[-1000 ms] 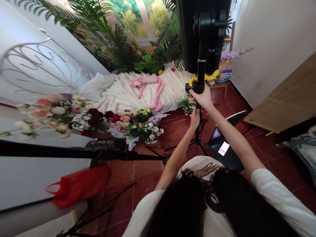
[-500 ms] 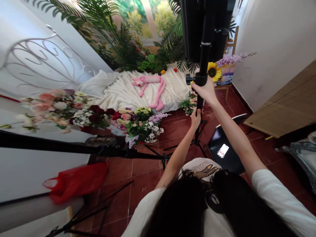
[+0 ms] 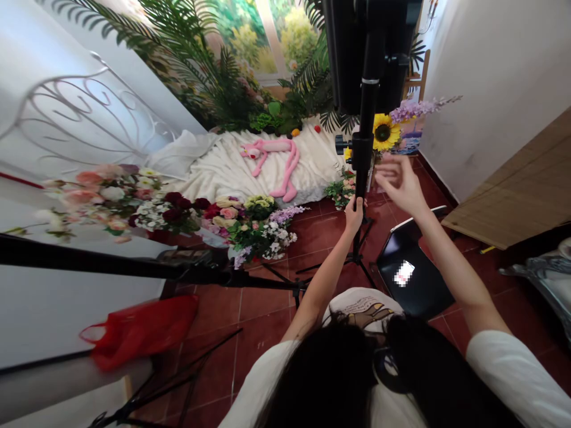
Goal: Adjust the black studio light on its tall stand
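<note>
A black light stand (image 3: pixel 366 125) rises upright in front of me, its tripod legs spread on the floor. My left hand (image 3: pixel 355 215) is wrapped round the lower part of its pole. To the right of the pole, my right hand (image 3: pixel 399 181) is in the air, touching nothing, its fingers apart and partly curled. A black clamp knob (image 3: pixel 341 144) sticks out to the left from the collar on the pole, above my left hand. At the top, a large black fixture (image 3: pixel 348 53) is cut off by the picture's edge.
A pink plush toy (image 3: pixel 272 145) lies on a white draped cloth (image 3: pixel 214 166), with flower bouquets (image 3: pixel 250 226) in front. A black chair (image 3: pixel 410 297) holds a phone (image 3: pixel 404 273). Another black stand (image 3: pixel 134 261) crosses the left side above a red bag (image 3: pixel 138 327).
My right hand has let go of the stand's collar beside the knob and moved down and to the right. My left hand stays on the pole.
</note>
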Demonstrator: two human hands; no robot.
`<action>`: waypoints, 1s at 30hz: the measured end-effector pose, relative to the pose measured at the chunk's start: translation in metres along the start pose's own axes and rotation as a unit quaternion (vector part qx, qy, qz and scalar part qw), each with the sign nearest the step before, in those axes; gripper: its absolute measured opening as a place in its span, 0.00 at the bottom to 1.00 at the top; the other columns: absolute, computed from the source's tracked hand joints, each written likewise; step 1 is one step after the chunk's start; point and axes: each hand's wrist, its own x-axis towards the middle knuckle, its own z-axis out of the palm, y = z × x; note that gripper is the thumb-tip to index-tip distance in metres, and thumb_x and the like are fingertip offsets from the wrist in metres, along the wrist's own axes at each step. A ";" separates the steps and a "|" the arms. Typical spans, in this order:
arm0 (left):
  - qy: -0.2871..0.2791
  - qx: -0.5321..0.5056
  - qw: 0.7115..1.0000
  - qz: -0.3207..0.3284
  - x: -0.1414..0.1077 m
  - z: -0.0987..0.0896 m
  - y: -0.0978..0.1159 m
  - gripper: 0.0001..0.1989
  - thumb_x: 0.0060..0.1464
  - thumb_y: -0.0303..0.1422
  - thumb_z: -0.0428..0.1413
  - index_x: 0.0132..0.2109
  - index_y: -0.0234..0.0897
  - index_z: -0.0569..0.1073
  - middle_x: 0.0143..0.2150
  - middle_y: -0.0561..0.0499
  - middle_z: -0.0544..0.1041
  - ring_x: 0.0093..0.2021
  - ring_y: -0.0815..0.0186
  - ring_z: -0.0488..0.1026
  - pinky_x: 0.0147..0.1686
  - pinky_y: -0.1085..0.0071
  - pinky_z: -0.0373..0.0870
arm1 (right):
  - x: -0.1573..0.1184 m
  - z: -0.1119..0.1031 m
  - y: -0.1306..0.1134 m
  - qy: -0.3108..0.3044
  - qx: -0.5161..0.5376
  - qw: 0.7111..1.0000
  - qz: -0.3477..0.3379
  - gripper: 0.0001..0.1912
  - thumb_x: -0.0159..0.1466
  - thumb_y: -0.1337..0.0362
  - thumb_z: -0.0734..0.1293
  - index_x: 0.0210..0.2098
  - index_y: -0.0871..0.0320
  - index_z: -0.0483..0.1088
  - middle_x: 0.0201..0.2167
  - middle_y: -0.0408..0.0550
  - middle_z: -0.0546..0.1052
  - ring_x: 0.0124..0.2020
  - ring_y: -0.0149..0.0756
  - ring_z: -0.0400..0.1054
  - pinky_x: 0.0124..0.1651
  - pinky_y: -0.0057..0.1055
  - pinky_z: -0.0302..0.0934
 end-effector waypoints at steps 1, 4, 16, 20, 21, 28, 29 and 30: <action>-0.004 -0.001 1.000 0.004 0.000 0.000 0.001 0.29 0.57 0.62 0.47 0.30 0.39 0.69 0.27 0.53 0.70 0.27 0.69 0.66 0.29 0.71 0.65 | -0.019 -0.001 0.005 -0.003 -0.016 1.000 0.017 0.26 0.66 0.45 0.66 0.57 0.52 0.62 0.50 0.53 0.77 0.50 0.42 0.75 0.51 0.42 0.73; -0.009 -0.009 1.000 0.016 -0.001 0.000 0.002 0.29 0.58 0.61 0.48 0.30 0.39 0.68 0.27 0.52 0.70 0.28 0.69 0.67 0.32 0.71 0.66 | -0.072 0.008 0.024 -0.069 -0.087 0.992 0.058 0.20 0.67 0.52 0.66 0.54 0.54 0.66 0.50 0.54 0.77 0.52 0.45 0.74 0.54 0.44 0.71; -0.013 -0.018 1.000 -0.015 0.000 -0.001 0.001 0.29 0.56 0.62 0.49 0.32 0.39 0.69 0.29 0.52 0.72 0.29 0.69 0.69 0.34 0.71 0.68 | -0.112 0.081 0.055 0.021 0.101 0.950 0.294 0.22 0.67 0.50 0.63 0.54 0.56 0.61 0.28 0.43 0.77 0.32 0.38 0.76 0.41 0.35 0.70; -0.020 -0.009 1.000 -0.016 0.001 -0.002 0.001 0.30 0.55 0.63 0.48 0.31 0.39 0.69 0.29 0.51 0.72 0.29 0.69 0.69 0.33 0.71 0.68 | -0.102 0.093 0.061 0.094 0.263 0.867 0.414 0.15 0.66 0.54 0.65 0.46 0.55 0.61 0.19 0.36 0.72 0.19 0.31 0.68 0.27 0.25 0.64; -0.021 -0.008 1.000 -0.015 0.001 -0.002 0.000 0.30 0.55 0.63 0.48 0.31 0.39 0.69 0.29 0.51 0.72 0.29 0.69 0.69 0.33 0.71 0.68 | -0.100 0.094 0.060 0.103 0.304 0.841 0.436 0.12 0.66 0.56 0.65 0.43 0.55 0.62 0.18 0.36 0.71 0.18 0.29 0.66 0.26 0.23 0.63; -0.020 -0.005 1.000 -0.011 0.003 -0.003 -0.002 0.31 0.55 0.64 0.48 0.30 0.38 0.69 0.29 0.51 0.73 0.30 0.69 0.68 0.34 0.71 0.68 | -0.095 0.097 0.055 0.071 0.478 0.735 0.475 0.10 0.66 0.67 0.63 0.29 0.54 0.60 0.17 0.37 0.65 0.16 0.26 0.60 0.22 0.20 0.62; -0.024 -0.004 1.000 -0.014 0.003 -0.004 -0.001 0.31 0.55 0.64 0.48 0.30 0.38 0.69 0.29 0.51 0.73 0.30 0.69 0.69 0.33 0.71 0.68 | -0.096 0.097 0.055 0.072 0.464 0.744 0.475 0.10 0.67 0.66 0.63 0.29 0.54 0.60 0.17 0.37 0.66 0.17 0.26 0.61 0.22 0.20 0.62; -0.027 -0.004 0.999 -0.017 0.003 -0.004 0.000 0.31 0.55 0.64 0.48 0.30 0.38 0.69 0.29 0.51 0.72 0.30 0.69 0.69 0.33 0.71 0.68 | -0.098 0.096 0.054 0.072 0.434 0.761 0.476 0.09 0.68 0.64 0.63 0.30 0.54 0.61 0.18 0.38 0.67 0.17 0.27 0.62 0.23 0.21 0.63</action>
